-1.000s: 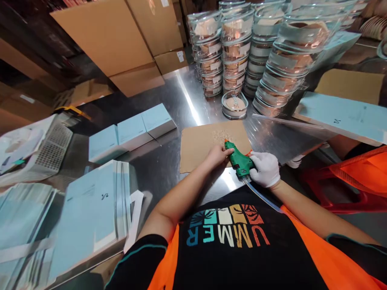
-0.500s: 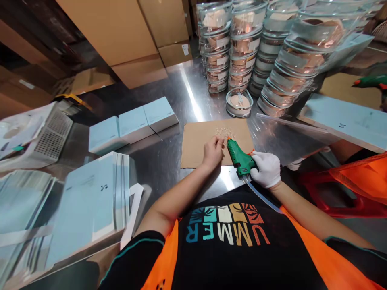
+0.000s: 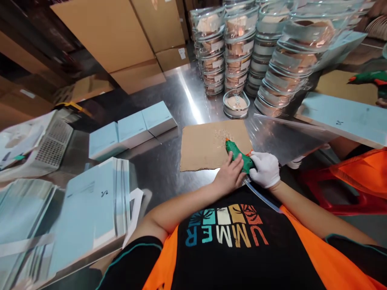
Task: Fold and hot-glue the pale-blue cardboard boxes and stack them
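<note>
Left hand (image 3: 230,175) slid back onto glue gun (image 3: 238,154) (shirt reads "UMMER")

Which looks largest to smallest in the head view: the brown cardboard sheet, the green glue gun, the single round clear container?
1. brown cardboard sheet
2. single round clear container
3. green glue gun, partly hidden by both hands, so ranks 2 and 3 are unsure.

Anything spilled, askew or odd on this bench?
Yes: the cardboard sheet carries a patch of pale dried blobs just ahead of the green glue gun. The sheet's near edge is ragged. Nothing else stands out.
</note>
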Motion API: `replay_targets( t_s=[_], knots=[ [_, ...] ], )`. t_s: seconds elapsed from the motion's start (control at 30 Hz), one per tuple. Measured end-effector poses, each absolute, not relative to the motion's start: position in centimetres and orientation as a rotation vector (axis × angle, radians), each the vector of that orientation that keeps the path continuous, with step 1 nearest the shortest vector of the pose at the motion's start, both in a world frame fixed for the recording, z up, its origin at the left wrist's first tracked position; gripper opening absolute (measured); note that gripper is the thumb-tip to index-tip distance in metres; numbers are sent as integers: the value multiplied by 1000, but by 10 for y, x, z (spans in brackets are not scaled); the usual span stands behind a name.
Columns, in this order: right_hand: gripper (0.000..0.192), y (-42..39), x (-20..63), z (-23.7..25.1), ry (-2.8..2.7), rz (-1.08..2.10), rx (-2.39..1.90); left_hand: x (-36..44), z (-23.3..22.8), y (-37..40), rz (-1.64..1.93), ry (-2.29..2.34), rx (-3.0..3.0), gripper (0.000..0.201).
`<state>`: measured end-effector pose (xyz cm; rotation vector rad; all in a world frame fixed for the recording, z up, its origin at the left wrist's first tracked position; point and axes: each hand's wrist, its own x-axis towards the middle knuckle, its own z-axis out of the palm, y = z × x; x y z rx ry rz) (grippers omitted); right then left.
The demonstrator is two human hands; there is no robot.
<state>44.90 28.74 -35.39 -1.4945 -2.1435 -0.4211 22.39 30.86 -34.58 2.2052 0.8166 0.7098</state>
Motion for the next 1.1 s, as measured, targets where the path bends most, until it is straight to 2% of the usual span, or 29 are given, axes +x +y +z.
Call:
replay_targets(
  t_s=[0.13,0.4,0.5,0.63,0.93,1.0,1.1],
  knots=[
    [38,287,449,-353,-2141,-437,-1471,219,-342,320,615,662,2326,66],
    [40,288,446,-349,-2140,-376,-1537,209,-331,360,528,1226,2357,87],
    [39,287,445,-349,-2136,-378,-1521,204,-327,356,476,1378,2404,81],
    [38,286,444,-348,-2111,-413,-1494,207,-318,340,325,1273,2664,70],
    [38,286,440,-345,-2095,-411,-1535,230,-298,364,145,1433,2764,63],
    [37,285,439,-344,-2097,-418,-1539,230,-302,369,174,1439,2770,67],
    [39,285,440,-346,-2099,-406,-1530,227,-315,365,280,1554,2705,86]
  ],
)
